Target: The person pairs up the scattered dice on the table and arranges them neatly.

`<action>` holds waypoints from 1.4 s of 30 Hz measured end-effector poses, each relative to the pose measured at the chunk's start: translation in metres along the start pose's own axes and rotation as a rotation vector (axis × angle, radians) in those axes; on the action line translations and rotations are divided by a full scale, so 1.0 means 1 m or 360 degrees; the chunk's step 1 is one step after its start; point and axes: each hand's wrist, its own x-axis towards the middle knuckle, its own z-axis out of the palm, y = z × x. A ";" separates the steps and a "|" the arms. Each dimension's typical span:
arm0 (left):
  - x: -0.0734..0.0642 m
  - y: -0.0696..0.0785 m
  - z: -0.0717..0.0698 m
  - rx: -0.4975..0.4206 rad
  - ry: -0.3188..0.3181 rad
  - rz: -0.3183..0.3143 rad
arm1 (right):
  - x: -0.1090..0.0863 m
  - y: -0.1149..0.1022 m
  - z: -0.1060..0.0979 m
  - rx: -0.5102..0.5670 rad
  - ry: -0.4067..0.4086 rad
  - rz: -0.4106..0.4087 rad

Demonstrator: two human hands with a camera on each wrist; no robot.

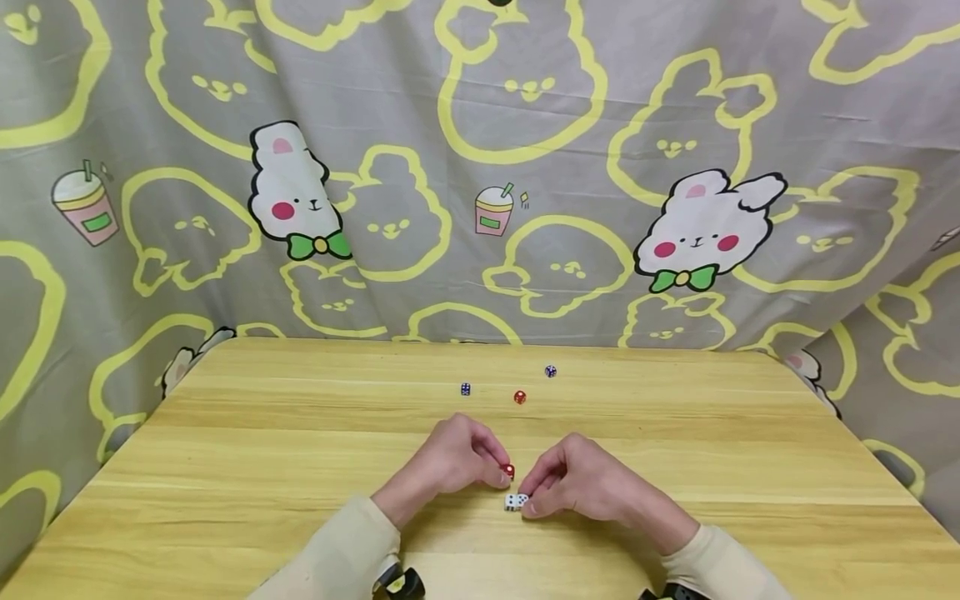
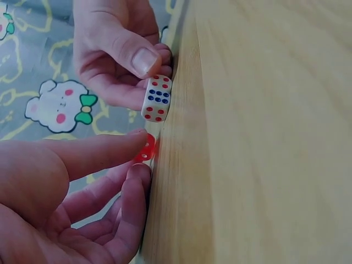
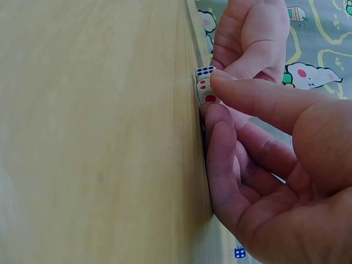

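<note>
Between its thumb and forefinger my left hand [image 1: 457, 454] pinches a small red die [image 1: 509, 471], also visible in the left wrist view as a translucent red die [image 2: 146, 148] partly covered by the fingers. Just in front of it, two white dice sit side by side on the table. My right hand [image 1: 588, 483] holds the right-hand white die [image 3: 208, 93] by thumb and fingertips. The left-hand white die [image 1: 511, 502] stands against it, with red and blue pips showing. The red die is close behind the white pair; whether they touch I cannot tell.
Farther back on the wooden table [image 1: 300, 433] lie a blue die [image 1: 466, 389], another blue die [image 1: 551, 371] and a second red die [image 1: 520, 397]. A grey cartoon-print curtain [image 1: 405, 108] hangs along the back and sides of the table.
</note>
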 end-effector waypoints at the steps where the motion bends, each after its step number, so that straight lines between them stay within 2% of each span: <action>1: 0.000 0.000 0.000 0.0006 -0.0002 -0.0003 | 0.000 0.000 0.000 0.0003 -0.0001 -0.0006; 14: 0.000 0.000 0.003 0.0008 -0.0009 0.0002 | -0.002 0.005 0.000 0.0011 0.0008 -0.0021; 42: -0.002 0.000 0.000 0.0009 0.0013 -0.0005 | 0.000 0.002 -0.001 0.0011 -0.0014 -0.0030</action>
